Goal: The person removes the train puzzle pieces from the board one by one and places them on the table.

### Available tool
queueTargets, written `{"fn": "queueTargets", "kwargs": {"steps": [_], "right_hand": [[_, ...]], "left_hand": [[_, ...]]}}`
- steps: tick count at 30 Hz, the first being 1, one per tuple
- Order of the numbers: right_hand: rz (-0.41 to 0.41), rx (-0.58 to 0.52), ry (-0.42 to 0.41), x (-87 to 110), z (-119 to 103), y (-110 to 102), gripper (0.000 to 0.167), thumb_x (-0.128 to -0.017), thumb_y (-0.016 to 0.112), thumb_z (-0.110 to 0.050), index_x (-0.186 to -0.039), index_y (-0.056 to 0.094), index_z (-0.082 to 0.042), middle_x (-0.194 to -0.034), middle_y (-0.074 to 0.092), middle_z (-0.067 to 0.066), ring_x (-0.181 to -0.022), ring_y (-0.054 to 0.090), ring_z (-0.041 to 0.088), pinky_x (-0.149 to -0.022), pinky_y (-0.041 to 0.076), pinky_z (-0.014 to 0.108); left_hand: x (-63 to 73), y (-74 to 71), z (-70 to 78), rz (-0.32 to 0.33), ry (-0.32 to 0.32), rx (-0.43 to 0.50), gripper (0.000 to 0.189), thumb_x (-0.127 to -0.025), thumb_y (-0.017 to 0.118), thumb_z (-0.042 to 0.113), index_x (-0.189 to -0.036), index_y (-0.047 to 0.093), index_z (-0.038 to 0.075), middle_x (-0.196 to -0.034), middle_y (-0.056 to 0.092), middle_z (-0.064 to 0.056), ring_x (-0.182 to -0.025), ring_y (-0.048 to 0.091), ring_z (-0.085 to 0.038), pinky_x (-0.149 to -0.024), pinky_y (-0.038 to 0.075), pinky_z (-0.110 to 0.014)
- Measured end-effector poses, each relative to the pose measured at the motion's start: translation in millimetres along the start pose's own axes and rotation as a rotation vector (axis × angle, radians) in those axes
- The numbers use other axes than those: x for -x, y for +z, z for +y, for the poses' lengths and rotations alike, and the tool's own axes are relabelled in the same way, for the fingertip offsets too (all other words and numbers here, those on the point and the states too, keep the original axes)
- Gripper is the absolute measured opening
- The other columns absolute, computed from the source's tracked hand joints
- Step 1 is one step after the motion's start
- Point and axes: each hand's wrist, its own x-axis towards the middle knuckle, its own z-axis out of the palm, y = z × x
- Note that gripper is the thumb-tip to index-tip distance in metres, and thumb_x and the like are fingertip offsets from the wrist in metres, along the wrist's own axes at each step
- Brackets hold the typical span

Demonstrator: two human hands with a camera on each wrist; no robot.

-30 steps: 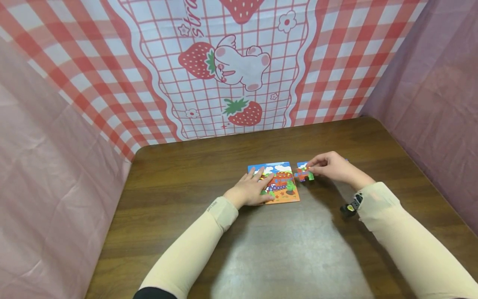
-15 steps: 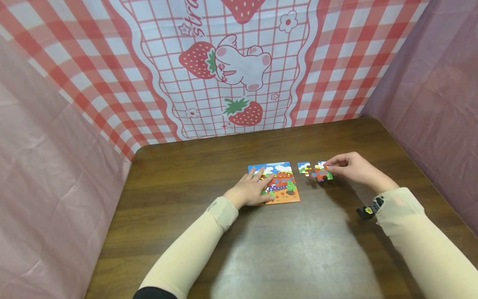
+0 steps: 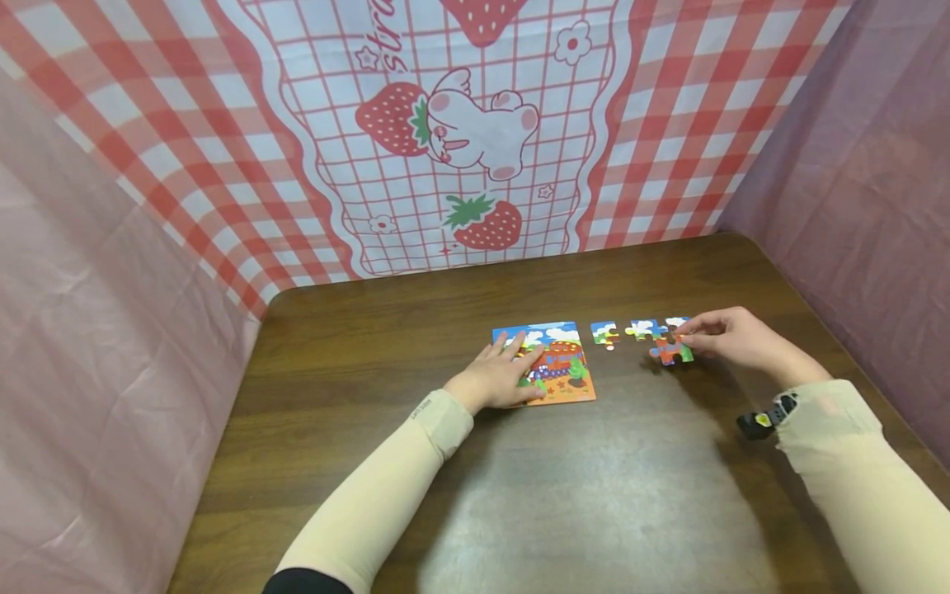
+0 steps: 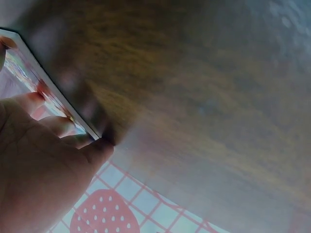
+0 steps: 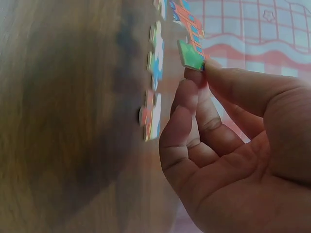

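My left hand (image 3: pixel 491 378) lies spread on a square picture board (image 3: pixel 575 375) with blue sky, a red vehicle and orange ground. Its fingers (image 4: pixel 60 124) stretch across the board's face in the left wrist view, with one fingertip at the edge. Thumb and fingertips of my right hand (image 3: pixel 731 340) pinch a jigsaw piece (image 3: pixel 671 351) by its green corner. Red, blue and green show on that piece (image 5: pixel 192 57), held up over the table. Close by it are a white-and-blue jigsaw piece (image 3: pixel 643 330) and another jigsaw piece (image 3: pixel 678 322), partly hidden.
One more jigsaw piece (image 3: pixel 603 332) lies just right of the board on the brown wooden table (image 3: pixel 519 478). A checked strawberry cloth (image 3: pixel 475 140) hangs behind the table. Pink curtains (image 3: pixel 876 206) stand at both sides.
My right hand has moved rightward with the pinched piece, from beside the board past the loose pieces, uncovering them. My left hand has stayed on the board.
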Motion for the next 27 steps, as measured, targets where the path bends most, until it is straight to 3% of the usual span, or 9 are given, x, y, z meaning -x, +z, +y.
{"fn": "queueTargets", "kwargs": {"steps": [7, 16, 27], "right_hand": [[-0.015, -0.006, 0.046, 5.2, 12.3, -8.0, 0.034, -0.1, 0.068, -0.02, -0.12, 0.07, 0.008, -0.106, 0.074, 0.016, -0.084, 0.068, 0.014, -0.072, 0.059, 0.034], [-0.049, 0.043, 0.096, 11.0, 23.3, -15.9, 0.04, -0.099, 0.07, -0.03, -0.121, 0.072, 0.004, -0.108, 0.074, 0.013, -0.088, 0.068, 0.017, -0.073, 0.054, 0.031], [-0.029, 0.05, 0.111, 9.7, 28.5, -13.5, 0.035, -0.099, 0.07, -0.025, -0.114, 0.073, 0.007, -0.095, 0.075, 0.009, -0.081, 0.065, 0.015, -0.068, 0.055, 0.031]], "left_hand": [[0.4, 0.5, 0.3, -0.003, 0.002, 0.002, 0.08, -0.101, 0.042, 0.067, -0.165, 0.01, 0.032, -0.17, -0.002, -0.008, -0.153, 0.0, -0.035, -0.121, 0.01, -0.047], [-0.7, 1.2, 0.2, -0.001, 0.003, -0.002, 0.08, -0.101, 0.04, 0.067, -0.165, 0.009, 0.032, -0.17, -0.002, -0.007, -0.153, -0.001, -0.035, -0.121, 0.01, -0.047], [-1.3, 1.5, -0.3, -0.002, -0.001, -0.001, 0.08, -0.101, 0.04, 0.068, -0.165, 0.009, 0.032, -0.17, -0.002, -0.007, -0.153, -0.001, -0.034, -0.121, 0.01, -0.047]]}}
